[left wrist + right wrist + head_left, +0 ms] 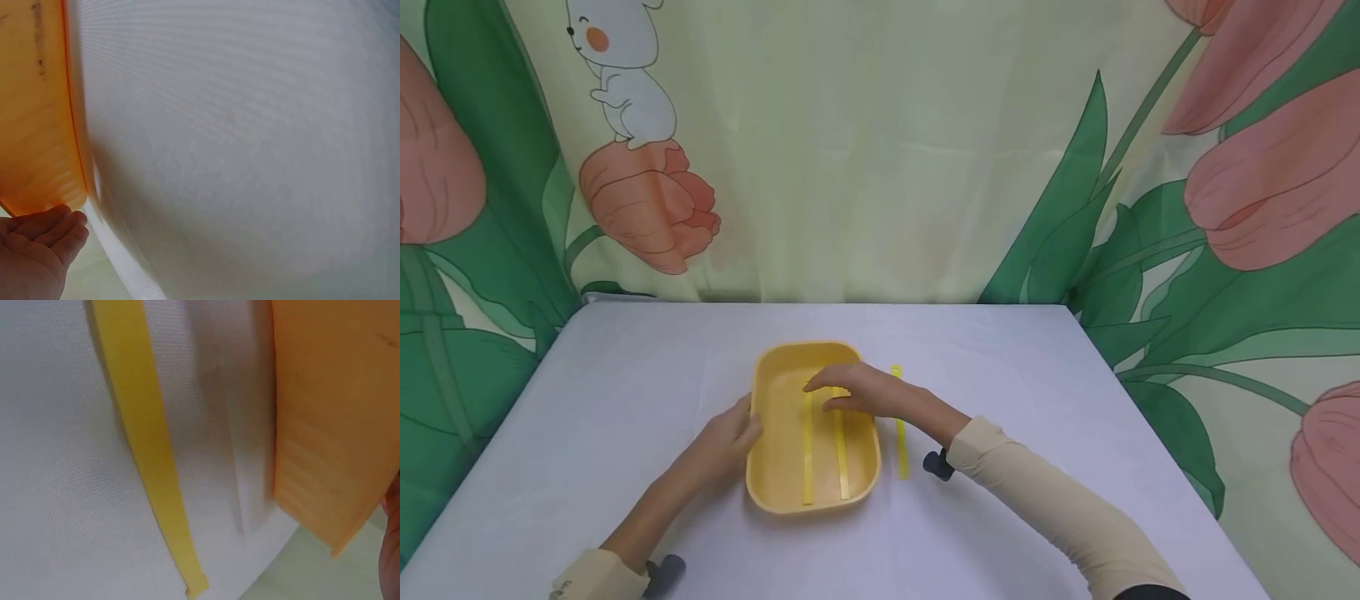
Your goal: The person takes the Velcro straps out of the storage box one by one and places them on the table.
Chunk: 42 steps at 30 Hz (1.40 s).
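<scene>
The left hand gripped the tray at its left wall, the thumb over the rim and the fingers against the outside; in the left wrist view those fingers lay nearly straight and close together. The right hand hung over the tray's right half, fingers gently bent and thumb parted from them, leaving a clear gap; whether a fingertip touched anything below could not be told.

The tray was a smooth yellow-orange rectangle, apparently plastic, with rounded corners and raised walls, standing about midway between the table's left and right edges and short of its far edge. Inside, the left strip and the right strip ran lengthwise, their near ends close to the tray's near wall; the right hand covered part of the right one. The outer strip, flat, thin and yellow, lay on the tablecloth just beside the tray's right wall, partly beneath the right wrist. The white cloth showed a fine weave in the wrist views.

Dark print on the left sleeve was too small to read. Behind the table's far edge hung a backdrop printed with tulips and a white animal.
</scene>
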Each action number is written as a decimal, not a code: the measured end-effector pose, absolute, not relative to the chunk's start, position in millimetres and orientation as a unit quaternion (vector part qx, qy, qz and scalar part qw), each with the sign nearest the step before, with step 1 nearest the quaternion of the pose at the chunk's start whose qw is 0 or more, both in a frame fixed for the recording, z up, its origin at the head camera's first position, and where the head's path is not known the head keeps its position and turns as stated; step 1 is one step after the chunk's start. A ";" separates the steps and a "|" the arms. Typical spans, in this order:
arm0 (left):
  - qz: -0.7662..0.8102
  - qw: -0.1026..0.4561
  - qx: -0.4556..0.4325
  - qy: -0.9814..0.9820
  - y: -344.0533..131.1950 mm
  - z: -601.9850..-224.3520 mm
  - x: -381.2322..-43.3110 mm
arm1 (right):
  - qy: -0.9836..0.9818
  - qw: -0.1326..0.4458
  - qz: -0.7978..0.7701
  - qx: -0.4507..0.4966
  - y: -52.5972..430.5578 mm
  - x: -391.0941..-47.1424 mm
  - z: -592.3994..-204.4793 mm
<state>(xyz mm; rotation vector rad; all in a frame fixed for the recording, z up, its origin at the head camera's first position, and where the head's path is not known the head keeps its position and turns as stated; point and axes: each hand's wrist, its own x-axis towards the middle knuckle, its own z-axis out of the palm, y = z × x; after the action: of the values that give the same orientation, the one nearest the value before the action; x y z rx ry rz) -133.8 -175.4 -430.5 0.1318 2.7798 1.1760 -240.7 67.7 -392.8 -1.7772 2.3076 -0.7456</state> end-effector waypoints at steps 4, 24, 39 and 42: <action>0.389 0.062 0.044 0.918 -171.7 -431.5 -134.7 | 0.766 0.080 -0.222 -0.598 62.0 -240.3 -396.4; 0.384 0.065 0.041 0.920 -173.3 -428.3 -133.7 | 0.756 0.162 -0.113 -0.625 35.6 -245.4 -404.9; 0.387 0.065 0.040 0.919 -172.8 -429.4 -133.2 | 0.734 0.145 -0.114 -0.654 28.0 -247.3 -410.5; 0.387 0.060 0.042 0.919 -172.7 -429.3 -133.0 | 0.729 0.135 -0.103 -0.663 26.4 -247.7 -411.7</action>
<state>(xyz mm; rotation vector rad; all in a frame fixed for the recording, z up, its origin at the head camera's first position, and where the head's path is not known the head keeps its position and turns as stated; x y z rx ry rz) -133.0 -172.7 -429.3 0.1257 2.7818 1.1729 -247.7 26.4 -411.7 -1.9219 2.1121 -0.2998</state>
